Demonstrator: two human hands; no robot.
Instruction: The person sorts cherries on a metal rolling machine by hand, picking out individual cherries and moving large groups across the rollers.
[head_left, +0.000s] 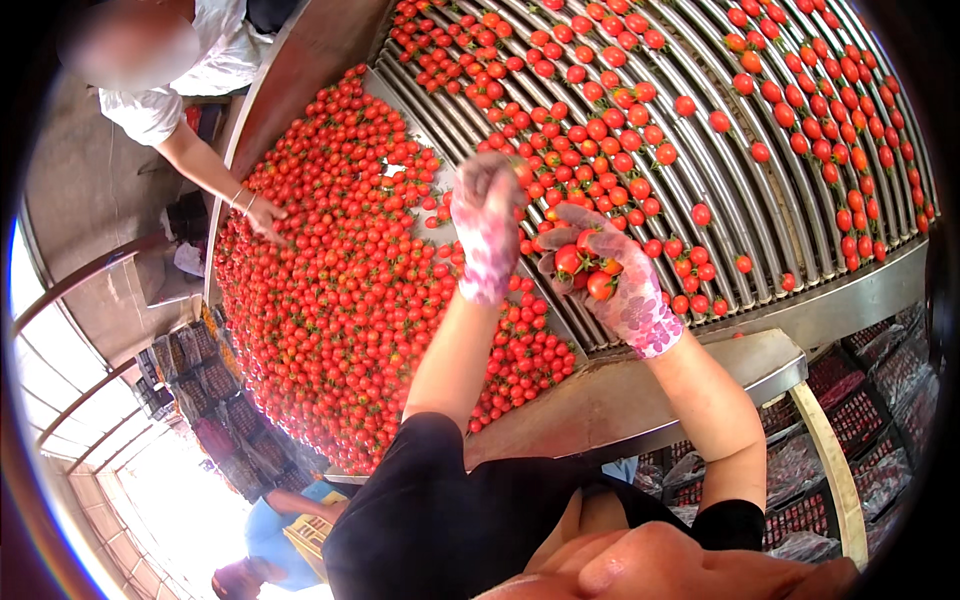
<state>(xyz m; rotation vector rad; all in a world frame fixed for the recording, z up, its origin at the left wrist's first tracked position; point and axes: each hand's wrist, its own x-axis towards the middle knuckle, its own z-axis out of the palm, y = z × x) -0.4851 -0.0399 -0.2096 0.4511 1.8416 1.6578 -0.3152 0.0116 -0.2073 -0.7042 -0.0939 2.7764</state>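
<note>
Small red tomatoes (352, 300) lie heaped on a metal tray to the left, and more tomatoes (577, 161) are spread over the metal rollers (697, 180) of a conveyor. Both my hands wear pale gloves with a pink floral pattern. My right hand (634, 274), palm up above the rollers' near edge, cups several tomatoes (589, 270). Over the edge between tray and rollers is my left hand (487, 217), its fingers curled and blurred; a pale orange tomato seems to be at its fingertips, but whether it is gripped is unclear.
Across the tray, a co-worker's bare hand (266, 217) touches the heap. A metal side wall (592, 405) runs close in front of me. Crates (802, 517) of tomatoes stand below at the right, with more stacked crates (217, 379) at the left. Another person (277, 532) holds a yellow crate (307, 534).
</note>
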